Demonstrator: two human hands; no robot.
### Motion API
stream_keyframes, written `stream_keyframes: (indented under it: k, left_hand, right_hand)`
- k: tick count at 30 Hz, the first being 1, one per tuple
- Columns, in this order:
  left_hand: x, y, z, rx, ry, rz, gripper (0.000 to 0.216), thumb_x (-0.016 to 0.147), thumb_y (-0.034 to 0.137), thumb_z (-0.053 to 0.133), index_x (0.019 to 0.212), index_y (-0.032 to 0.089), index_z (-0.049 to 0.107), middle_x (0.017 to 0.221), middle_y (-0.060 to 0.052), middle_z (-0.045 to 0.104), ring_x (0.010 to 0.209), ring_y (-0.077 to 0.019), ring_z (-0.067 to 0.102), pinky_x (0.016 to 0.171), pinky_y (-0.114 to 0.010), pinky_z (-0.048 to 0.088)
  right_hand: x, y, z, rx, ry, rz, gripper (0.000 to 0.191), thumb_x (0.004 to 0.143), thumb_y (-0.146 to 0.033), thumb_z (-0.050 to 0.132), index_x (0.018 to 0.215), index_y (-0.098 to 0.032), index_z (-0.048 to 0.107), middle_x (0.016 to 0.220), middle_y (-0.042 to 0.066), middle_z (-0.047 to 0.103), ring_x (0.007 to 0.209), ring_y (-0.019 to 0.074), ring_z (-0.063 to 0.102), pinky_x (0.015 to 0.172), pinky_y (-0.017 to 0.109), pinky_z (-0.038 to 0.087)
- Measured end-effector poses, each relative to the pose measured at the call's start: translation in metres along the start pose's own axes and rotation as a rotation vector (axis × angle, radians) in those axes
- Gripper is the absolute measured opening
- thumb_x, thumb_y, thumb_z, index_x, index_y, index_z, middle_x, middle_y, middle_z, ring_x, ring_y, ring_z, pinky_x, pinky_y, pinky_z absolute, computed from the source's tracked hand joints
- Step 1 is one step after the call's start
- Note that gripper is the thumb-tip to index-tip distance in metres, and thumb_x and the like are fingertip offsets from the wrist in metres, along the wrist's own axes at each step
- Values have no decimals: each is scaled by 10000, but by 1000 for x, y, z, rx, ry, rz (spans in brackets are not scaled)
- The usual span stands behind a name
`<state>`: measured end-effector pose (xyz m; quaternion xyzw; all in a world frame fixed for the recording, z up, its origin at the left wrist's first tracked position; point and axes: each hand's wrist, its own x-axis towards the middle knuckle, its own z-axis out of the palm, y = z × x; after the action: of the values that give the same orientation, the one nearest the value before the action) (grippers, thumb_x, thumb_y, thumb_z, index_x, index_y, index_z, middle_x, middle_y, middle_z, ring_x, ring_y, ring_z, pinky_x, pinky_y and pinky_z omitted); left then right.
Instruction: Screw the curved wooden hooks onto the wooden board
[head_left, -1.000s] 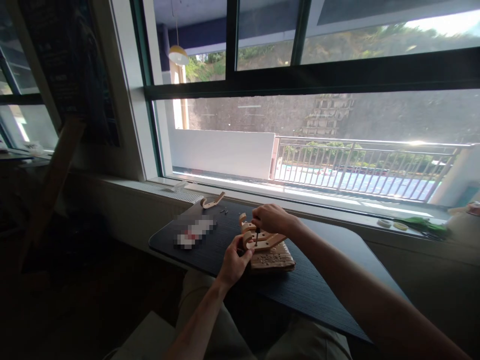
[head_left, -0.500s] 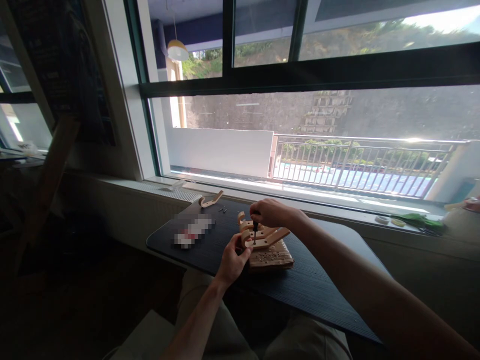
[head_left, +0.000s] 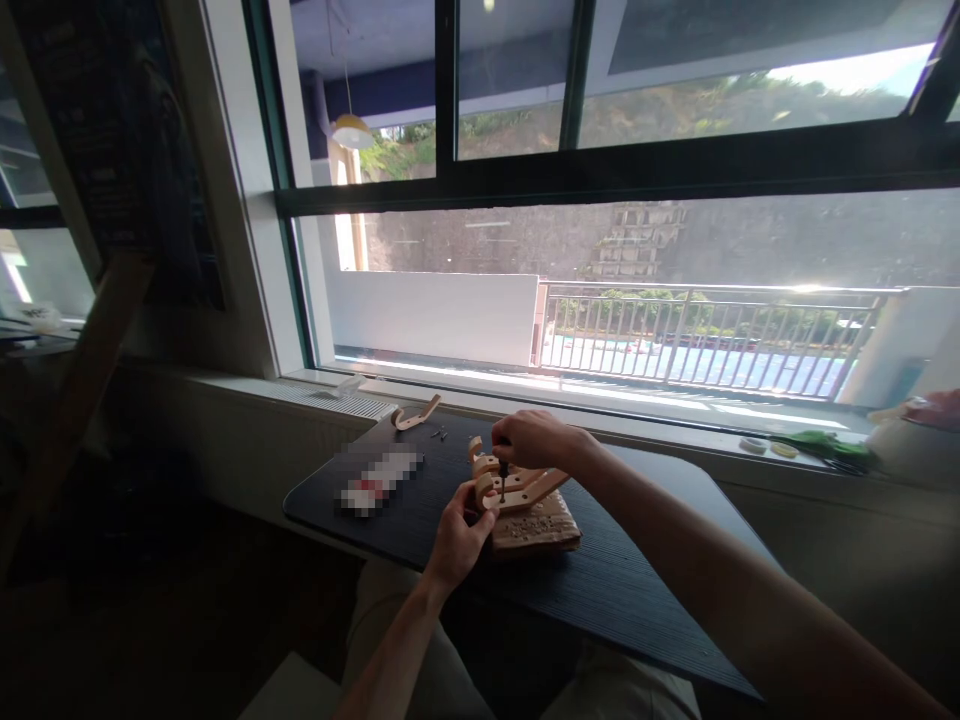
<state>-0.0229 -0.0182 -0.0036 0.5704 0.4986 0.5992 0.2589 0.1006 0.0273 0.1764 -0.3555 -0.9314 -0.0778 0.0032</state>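
Note:
My right hand point(head_left: 527, 438) is wrapped round the dark handle of a screwdriver point(head_left: 503, 480), which stands upright with its shaft pointing down. Its tip meets the flat part of a curved wooden hook point(head_left: 529, 492). Fingers of my left hand point(head_left: 463, 535) grip the curled end of that same hook. Beneath it lies a brown corrugated cardboard block point(head_left: 536, 535), its top pitted with small holes. Other wooden pieces with curled ends sit just behind, partly covered by my right hand.
A dark table point(head_left: 637, 560) carries everything. A separate wooden hook point(head_left: 415, 413) lies at its far left edge, with a few screws point(head_left: 439, 433) close by. A blurred-out packet point(head_left: 379, 480) rests on the left. Behind the table runs a window sill point(head_left: 600, 420).
The view has tilted up a little, so everything sits slightly lower and further left. Both hands keep their hold on the screwdriver and the wooden hook.

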Motion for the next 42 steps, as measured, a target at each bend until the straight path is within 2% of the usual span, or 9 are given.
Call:
stream_keyframes:
  k: [4, 11, 17, 21, 25, 33, 38, 42]
  left_hand:
    - [-1, -1, 0, 9, 7, -5, 268, 729, 264, 594, 985, 189, 570, 924, -30, 644, 803, -157, 582, 724, -271, 441]
    - [-1, -2, 0, 9, 3, 7, 279, 738, 247, 584, 1009, 187, 561, 937, -33, 641, 795, -151, 579, 716, -262, 443]
    - [-1, -1, 0, 29, -11, 15, 251, 747, 242, 570, 990, 180, 558, 951, -33, 634, 807, -151, 570, 739, -266, 437]
    - [-1, -1, 0, 16, -16, 8, 262, 747, 252, 573, 1000, 184, 557, 950, -31, 637, 791, -148, 571, 730, -265, 439]
    - [-1, -4, 0, 29, -5, 11, 265, 745, 247, 579, 1004, 191, 564, 948, -28, 642, 800, -150, 574, 727, -265, 437]
    - [-1, -4, 0, 39, -11, 11, 260, 743, 234, 574, 998, 183, 557, 950, -32, 637, 832, -156, 575, 740, -266, 435]
    - [-1, -2, 0, 19, -18, 11, 265, 746, 244, 572, 1001, 177, 549, 947, -34, 635, 824, -154, 574, 745, -267, 438]
    - [-1, -2, 0, 11, -26, 8, 269, 752, 258, 569, 1009, 178, 550, 946, -34, 634, 796, -148, 574, 733, -268, 444]
  right_hand:
    - [0, -2, 9, 1, -5, -74, 271, 813, -339, 439, 952, -248, 653, 897, 39, 676, 814, 172, 601, 624, 236, 371]
    - [4, 6, 21, 3, -24, 21, 325, 838, -399, 395, 969, -215, 630, 935, 71, 670, 853, 184, 600, 670, 254, 394]
    - [3, 6, 11, -25, -51, 57, 320, 794, -413, 453, 973, -213, 628, 927, 76, 671, 819, 204, 606, 625, 266, 397]
    - [-1, 3, 3, -16, -51, 0, 291, 774, -385, 483, 982, -238, 624, 918, 52, 672, 801, 188, 599, 617, 253, 387]
    - [0, 0, 5, -28, -50, -56, 266, 808, -323, 432, 943, -233, 643, 906, 52, 673, 830, 187, 598, 636, 253, 382]
    - [9, 5, 17, 0, -33, 21, 302, 830, -369, 422, 949, -197, 641, 952, 87, 663, 867, 193, 591, 679, 259, 397]
    - [5, 7, 10, 5, -50, 52, 320, 816, -411, 442, 964, -217, 648, 942, 70, 668, 812, 178, 593, 640, 248, 392]
    - [1, 8, 3, 21, -89, 0, 284, 781, -383, 495, 981, -259, 653, 904, 28, 675, 764, 148, 587, 604, 220, 367]
